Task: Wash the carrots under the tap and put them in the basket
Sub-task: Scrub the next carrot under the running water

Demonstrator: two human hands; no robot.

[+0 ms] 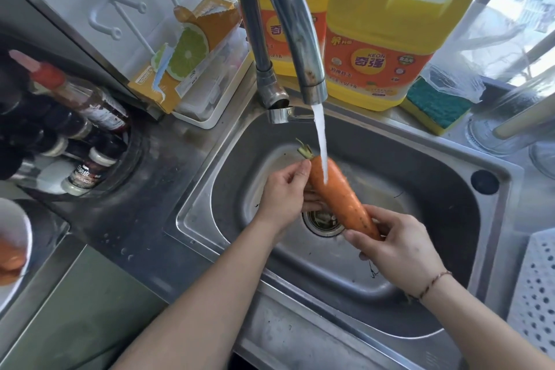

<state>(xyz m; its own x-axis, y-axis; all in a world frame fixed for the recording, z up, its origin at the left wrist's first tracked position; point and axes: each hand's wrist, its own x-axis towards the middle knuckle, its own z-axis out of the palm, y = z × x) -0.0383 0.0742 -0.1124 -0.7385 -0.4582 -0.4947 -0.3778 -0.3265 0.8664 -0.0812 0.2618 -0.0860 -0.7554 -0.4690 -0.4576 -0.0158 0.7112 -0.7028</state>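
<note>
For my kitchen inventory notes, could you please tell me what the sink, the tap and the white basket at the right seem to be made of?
Sink: brushed stainless steel, judging by its dull grey sheen and scuffs. Tap: polished, probably chromed metal, mirror-bright with brownish spots near the spout. Basket: likely matte white plastic, perforated with round holes.
</note>
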